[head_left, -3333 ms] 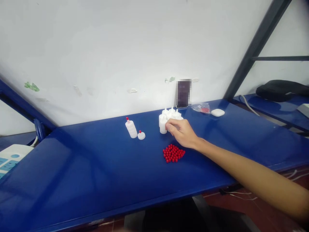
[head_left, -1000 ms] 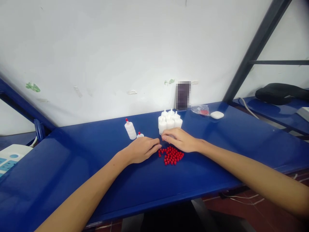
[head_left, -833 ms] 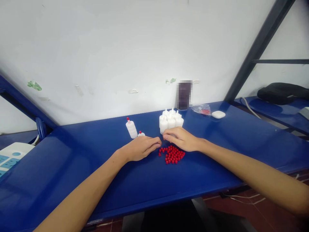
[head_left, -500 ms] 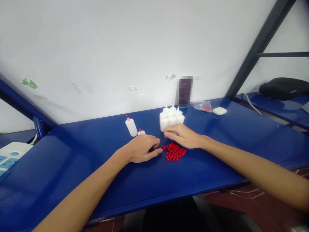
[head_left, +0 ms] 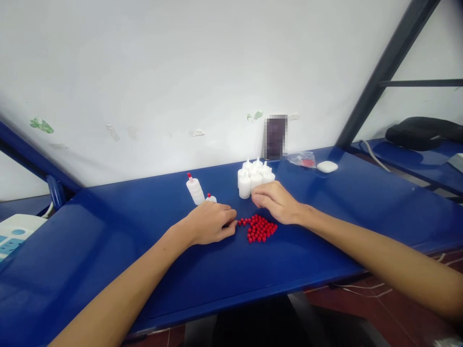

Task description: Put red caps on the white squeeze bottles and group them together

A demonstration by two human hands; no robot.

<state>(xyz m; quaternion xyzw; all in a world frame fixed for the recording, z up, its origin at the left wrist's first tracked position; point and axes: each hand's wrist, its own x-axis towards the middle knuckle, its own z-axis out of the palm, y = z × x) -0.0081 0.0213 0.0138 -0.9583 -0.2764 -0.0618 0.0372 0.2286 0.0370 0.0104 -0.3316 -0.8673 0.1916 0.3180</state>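
Observation:
A loose pile of small red caps [head_left: 261, 228] lies on the blue table, with a few strays at its left side. My left hand [head_left: 211, 222] rests beside those strays, thumb and fingers curled together; whatever is between the tips is hidden. Just in front of a cluster of white squeeze bottles [head_left: 244, 187] with bare nozzles, my right hand [head_left: 277, 202] hovers with its fingers curled closed, and I cannot see anything inside them. Behind my left hand stands a white bottle with a red cap [head_left: 196, 190]. Another red-tipped bottle [head_left: 211, 198] is partly hidden by that hand.
Against the wall leans a dark pixelated panel [head_left: 276, 137]. A clear plastic bag with red bits [head_left: 303, 159] and a white rounded case [head_left: 327, 166] lie at the back right. A white power strip [head_left: 20, 231] sits at the far left.
My right hand has drawn slightly right, away from the front bottle, and its fingers are more curled. My left thumb and fingertips have come closer together and backed off slightly from the stray caps.

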